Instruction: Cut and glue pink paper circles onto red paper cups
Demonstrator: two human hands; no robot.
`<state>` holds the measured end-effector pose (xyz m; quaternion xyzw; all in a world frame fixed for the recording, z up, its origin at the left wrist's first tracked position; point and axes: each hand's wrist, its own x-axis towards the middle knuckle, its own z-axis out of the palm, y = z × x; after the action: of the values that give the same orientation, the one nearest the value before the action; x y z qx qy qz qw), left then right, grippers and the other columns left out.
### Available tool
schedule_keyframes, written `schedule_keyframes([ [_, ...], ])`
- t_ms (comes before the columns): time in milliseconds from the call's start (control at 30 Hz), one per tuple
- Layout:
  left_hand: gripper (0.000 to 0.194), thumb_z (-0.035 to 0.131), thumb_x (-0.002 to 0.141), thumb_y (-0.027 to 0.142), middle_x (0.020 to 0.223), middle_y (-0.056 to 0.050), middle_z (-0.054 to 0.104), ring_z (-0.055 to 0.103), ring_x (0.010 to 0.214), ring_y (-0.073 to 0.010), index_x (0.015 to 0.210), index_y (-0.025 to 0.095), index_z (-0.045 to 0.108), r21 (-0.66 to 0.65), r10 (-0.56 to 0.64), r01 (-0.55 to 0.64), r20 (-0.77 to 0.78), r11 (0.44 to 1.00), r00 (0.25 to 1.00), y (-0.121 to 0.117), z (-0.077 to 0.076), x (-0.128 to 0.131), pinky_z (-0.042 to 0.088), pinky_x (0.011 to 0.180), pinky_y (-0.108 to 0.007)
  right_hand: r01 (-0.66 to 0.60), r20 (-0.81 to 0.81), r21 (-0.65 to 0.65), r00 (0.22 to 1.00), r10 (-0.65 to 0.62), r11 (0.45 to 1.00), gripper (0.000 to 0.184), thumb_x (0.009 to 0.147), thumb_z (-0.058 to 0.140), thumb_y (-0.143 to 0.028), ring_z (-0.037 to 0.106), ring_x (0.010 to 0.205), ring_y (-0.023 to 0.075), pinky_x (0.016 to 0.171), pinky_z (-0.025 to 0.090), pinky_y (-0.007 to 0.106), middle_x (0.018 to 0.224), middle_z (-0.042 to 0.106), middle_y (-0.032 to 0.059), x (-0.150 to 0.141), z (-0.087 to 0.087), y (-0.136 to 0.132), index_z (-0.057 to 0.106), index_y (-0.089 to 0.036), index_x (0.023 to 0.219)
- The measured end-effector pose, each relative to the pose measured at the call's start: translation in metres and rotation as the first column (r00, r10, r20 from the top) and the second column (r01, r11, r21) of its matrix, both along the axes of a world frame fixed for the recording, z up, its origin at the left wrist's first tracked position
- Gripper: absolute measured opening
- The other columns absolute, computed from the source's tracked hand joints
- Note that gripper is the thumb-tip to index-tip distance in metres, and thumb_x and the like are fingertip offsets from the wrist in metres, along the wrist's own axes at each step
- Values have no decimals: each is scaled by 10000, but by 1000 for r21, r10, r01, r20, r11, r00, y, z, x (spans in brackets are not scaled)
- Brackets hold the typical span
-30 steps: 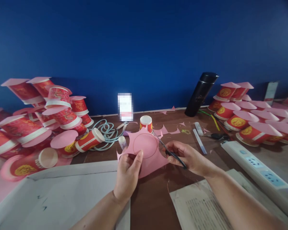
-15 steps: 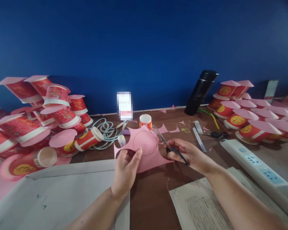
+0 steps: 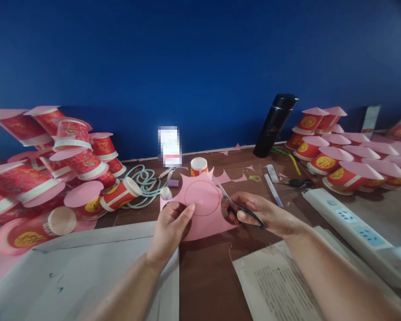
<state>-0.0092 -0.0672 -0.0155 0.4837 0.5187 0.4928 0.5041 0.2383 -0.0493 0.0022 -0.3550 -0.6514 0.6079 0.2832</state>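
Observation:
My left hand (image 3: 169,229) pinches the lower left part of a pink paper sheet (image 3: 203,209) with a drawn circle on it, held just above the brown table (image 3: 207,276). My right hand (image 3: 260,214) grips black-handled scissors (image 3: 235,205), whose blades meet the sheet's right edge near the circle line. A single red and white paper cup (image 3: 198,166) stands upright just behind the sheet.
Red paper cups with pink lids are heaped at the left (image 3: 53,160) and set in rows at the right (image 3: 347,165). A black flask (image 3: 276,125) leans on the blue wall. A coiled cable (image 3: 147,180), a white power strip (image 3: 354,225), printed papers (image 3: 277,285) and grey cardboard (image 3: 80,272) lie around.
The scissors have moved down along the sheet's right edge and both hands have shifted slightly left and toward me. The sheet has turned a little in my left hand.

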Motion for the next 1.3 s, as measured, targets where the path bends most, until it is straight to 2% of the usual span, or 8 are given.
schedule_keyframes([
  [133, 371, 663, 786, 453, 563, 52, 431, 340, 513, -61, 631, 166, 486, 59, -39, 39, -12, 998, 999, 1, 3, -2, 265, 464, -196, 49, -22, -44, 999, -50, 998, 410, 816, 662, -483, 564, 824, 147, 684, 434, 233, 900, 614, 44, 3, 2, -1, 571, -167, 1059],
  [267, 388, 636, 806, 469, 557, 58, 396, 322, 513, -66, 624, 174, 461, 57, -61, 63, -37, 996, 997, 2, 3, -4, 251, 466, -204, 39, 1, -47, 999, -39, 998, 386, 810, 678, -462, 576, 823, 145, 684, 445, 236, 910, 618, 42, 4, -1, 0, 578, -169, 1040],
  [433, 372, 602, 822, 484, 571, 57, 381, 322, 538, -78, 651, 171, 497, 73, -74, 88, -181, 993, 981, 2, 4, -5, 271, 491, -210, 64, 41, -38, 997, -62, 997, 405, 785, 694, -484, 579, 799, 143, 657, 450, 235, 887, 631, 39, -1, -2, 1, 578, -170, 1014],
  [600, 351, 606, 807, 478, 618, 31, 441, 373, 590, -100, 665, 162, 549, 74, -81, 105, -279, 992, 957, 3, 5, -3, 321, 533, -218, 95, 31, -66, 995, -93, 993, 425, 761, 721, -473, 586, 775, 135, 639, 455, 229, 869, 635, 32, -3, 0, 0, 573, -163, 1010],
  [767, 348, 618, 794, 487, 622, 25, 463, 388, 593, -105, 674, 165, 568, 48, -80, 95, -242, 994, 967, 3, 4, -3, 319, 534, -217, 87, 20, -62, 996, -86, 994, 414, 755, 734, -441, 593, 780, 140, 655, 461, 240, 880, 634, 31, -3, -1, 0, 572, -160, 1012],
  [933, 368, 649, 765, 493, 561, 40, 422, 342, 537, -92, 623, 171, 541, 31, -48, 54, -171, 998, 984, 2, 6, -1, 270, 488, -214, 96, 58, -43, 994, -94, 994, 368, 766, 724, -433, 585, 768, 143, 649, 453, 247, 866, 635, 25, -4, -1, 0, 571, -174, 977],
  [1300, 395, 634, 778, 523, 577, 39, 412, 348, 541, -89, 650, 163, 538, 0, -87, 88, -177, 996, 980, 0, 3, -1, 277, 493, -219, 124, 79, -29, 990, -121, 992, 431, 729, 744, -475, 595, 779, 145, 672, 466, 256, 878, 646, 34, -6, 1, 1, 593, -163, 984],
])
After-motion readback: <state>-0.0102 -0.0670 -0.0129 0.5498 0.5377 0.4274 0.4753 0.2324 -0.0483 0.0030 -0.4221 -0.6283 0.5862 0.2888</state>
